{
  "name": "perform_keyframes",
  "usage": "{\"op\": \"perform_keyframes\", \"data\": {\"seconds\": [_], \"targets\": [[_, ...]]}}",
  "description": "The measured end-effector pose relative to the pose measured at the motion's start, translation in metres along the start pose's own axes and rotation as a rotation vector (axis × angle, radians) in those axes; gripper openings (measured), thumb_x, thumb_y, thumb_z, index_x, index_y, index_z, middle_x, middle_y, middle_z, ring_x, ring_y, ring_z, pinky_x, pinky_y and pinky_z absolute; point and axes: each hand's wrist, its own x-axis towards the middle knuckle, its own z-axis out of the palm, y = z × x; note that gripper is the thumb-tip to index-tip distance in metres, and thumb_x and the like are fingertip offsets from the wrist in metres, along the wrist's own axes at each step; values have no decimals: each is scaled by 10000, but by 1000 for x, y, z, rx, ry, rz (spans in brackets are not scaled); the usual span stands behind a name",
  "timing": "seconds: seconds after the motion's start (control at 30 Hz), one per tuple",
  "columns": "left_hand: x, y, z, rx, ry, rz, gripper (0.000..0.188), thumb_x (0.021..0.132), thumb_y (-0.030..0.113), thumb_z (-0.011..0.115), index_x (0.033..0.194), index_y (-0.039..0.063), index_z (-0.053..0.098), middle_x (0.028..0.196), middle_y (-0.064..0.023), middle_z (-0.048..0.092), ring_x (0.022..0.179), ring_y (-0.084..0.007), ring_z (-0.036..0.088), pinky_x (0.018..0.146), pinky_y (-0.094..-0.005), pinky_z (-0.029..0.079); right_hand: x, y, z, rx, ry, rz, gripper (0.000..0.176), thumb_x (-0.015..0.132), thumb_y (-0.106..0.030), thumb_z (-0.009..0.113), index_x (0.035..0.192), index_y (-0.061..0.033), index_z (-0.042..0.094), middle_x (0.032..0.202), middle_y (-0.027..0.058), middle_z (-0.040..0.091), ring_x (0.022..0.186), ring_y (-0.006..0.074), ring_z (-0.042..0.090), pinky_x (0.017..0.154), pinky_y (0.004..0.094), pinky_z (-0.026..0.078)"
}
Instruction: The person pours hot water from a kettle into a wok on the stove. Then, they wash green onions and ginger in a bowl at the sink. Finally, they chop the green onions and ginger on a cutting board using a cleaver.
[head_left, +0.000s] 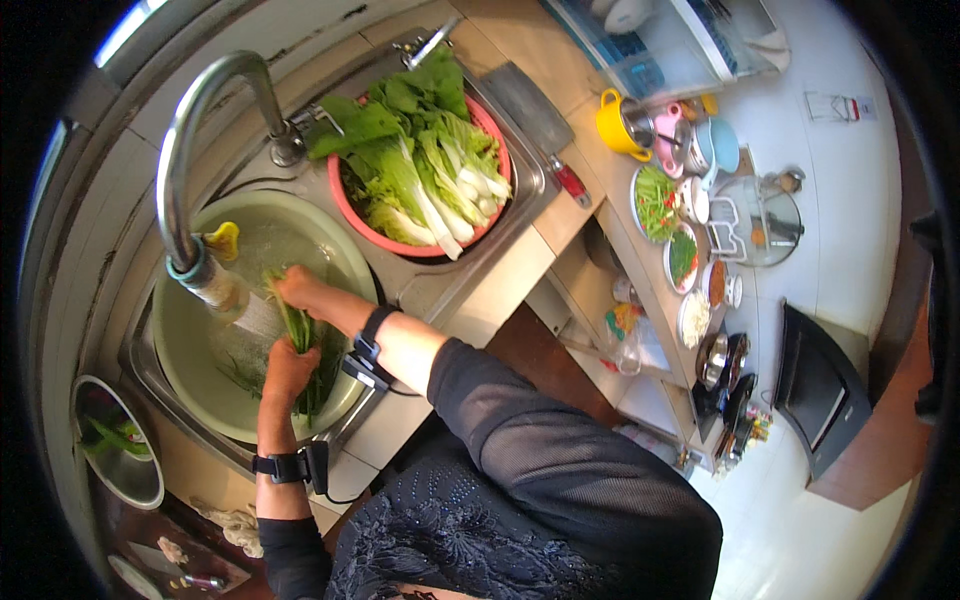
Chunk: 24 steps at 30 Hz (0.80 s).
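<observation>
A bunch of long green stalks (297, 327) is held in both hands above a pale green plastic basin (176, 367) in the sink. My right hand (298, 291) closes around its upper end, and my left hand (289, 369) grips it lower down. Water runs from the curved metal faucet (166, 172), beside the stalks. More thin greens (322, 382) lie in the basin under my hands. A red plastic basket (345, 214) full of leafy greens (442, 172) stands in the other half of the sink.
A cleaver (529, 109) with a red handle lies right of the basket. Beyond it are a yellow pot (622, 127), plates of chopped vegetables (656, 202) and a glass lid (780, 225). At lower left stands a metal bowl (154, 480) with green pieces inside, near ginger root (232, 525).
</observation>
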Motion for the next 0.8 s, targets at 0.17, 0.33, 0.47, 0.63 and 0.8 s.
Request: {"op": "perform_keyframes", "data": {"seconds": [0.17,0.33,0.47,0.63,0.8], "targets": [[16,-8,-2,334,362,-108,242,702,133,623,874,-28,566,776,-226,623,765,-413,596,684,-441,477,22,18,-2,153,268,-96,477,868,-368,538,1113,40,503,975,175,588,870,323,588,679,480,486],[10,-2,22,479,225,31,340,714,113,583,1011,-16,478,862,-256,607,834,-433,579,729,-497,465,34,29,5,-782,369,-639,484,894,-384,502,1106,50,512,959,181,580,877,287,580,710,438,473],[3,-5,9,309,233,149,292,714,119,590,962,-21,526,862,-271,605,858,-434,577,705,-490,460,14,3,-12,90,-36,103,465,881,-368,535,1111,36,513,936,173,580,849,285,579,731,441,468],[15,0,-10,244,216,-15,211,758,120,552,875,-52,586,847,-285,608,867,-424,584,711,-477,466,-5,-20,4,337,376,129,414,810,-352,630,970,24,564,815,129,610,773,290,598,657,432,490],[2,16,22,490,244,-20,317,777,152,574,1030,11,445,876,-259,613,831,-435,587,724,-509,459,12,7,6,-492,342,-433,311,759,-253,654,888,26,603,827,180,626,787,302,618,628,426,490]]}}
